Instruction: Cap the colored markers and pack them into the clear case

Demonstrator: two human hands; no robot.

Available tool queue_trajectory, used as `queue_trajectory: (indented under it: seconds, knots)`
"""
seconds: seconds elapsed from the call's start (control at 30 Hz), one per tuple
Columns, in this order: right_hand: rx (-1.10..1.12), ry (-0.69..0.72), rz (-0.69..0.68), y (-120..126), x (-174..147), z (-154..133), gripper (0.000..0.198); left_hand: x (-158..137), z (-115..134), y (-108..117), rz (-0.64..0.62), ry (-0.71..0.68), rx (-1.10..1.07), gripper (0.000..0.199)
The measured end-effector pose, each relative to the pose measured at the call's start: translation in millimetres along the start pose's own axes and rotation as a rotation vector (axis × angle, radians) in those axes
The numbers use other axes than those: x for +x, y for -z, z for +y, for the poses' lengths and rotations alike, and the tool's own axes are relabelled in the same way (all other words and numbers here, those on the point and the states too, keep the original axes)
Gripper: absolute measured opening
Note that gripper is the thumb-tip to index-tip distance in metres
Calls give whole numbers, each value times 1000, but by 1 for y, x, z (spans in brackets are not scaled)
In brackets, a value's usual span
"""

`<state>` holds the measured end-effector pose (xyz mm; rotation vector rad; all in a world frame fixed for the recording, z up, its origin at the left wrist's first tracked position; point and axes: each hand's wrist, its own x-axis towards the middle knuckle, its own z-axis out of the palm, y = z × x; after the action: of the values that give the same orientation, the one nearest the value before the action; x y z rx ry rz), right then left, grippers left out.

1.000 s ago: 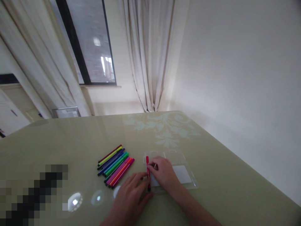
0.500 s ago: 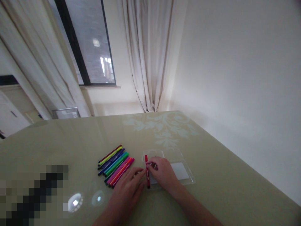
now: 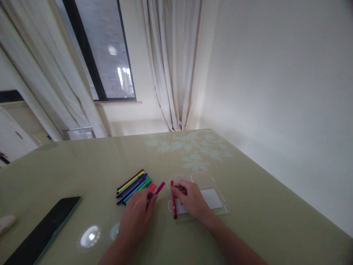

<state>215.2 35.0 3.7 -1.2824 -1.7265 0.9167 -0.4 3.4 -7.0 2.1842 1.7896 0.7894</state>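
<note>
My left hand point(image 3: 139, 206) is closed on a magenta felt-tip marker point(image 3: 160, 187), whose capped end sticks out past the fingers toward the upper right. Under and behind that hand lie several coloured markers point(image 3: 135, 184) in a slanting row, partly covered by it. My right hand point(image 3: 189, 197) pinches a red marker point(image 3: 173, 202) that lies along the left side of a clear plastic case point(image 3: 224, 206). A white sheet point(image 3: 212, 199) shows inside the case, partly hidden by the right hand.
A dark tablet or large phone point(image 3: 45, 230) lies on the glossy table point(image 3: 96, 165) at the left. A whitish object point(image 3: 7, 223) is at the left edge. Curtains point(image 3: 176, 66) and a window stand behind the table, with a wall on the right.
My left hand has moved left from beside the case to the marker row. The magenta marker is now in its fingers, shifted right and apart from the row. My right hand has barely moved.
</note>
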Motion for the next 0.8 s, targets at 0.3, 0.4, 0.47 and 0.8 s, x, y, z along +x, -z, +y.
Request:
queue_trajectory:
  seconds: [0.3, 0.4, 0.47, 0.8]
  knots:
    - [561, -121, -182, -5, 0, -10, 31, -16, 29, -7, 5, -13, -377, 31]
    - [602, -123, -136, -1, 2, -11, 33, -16, 30, -7, 58, -42, -425, 29]
    - [634, -131, -149, 0, 1, -12, 35, -16, 29, -7, 85, -38, -426, 27]
    - [720, -152, -125, -4, 2, -7, 46, -12, 30, -9, 174, -83, -467, 25]
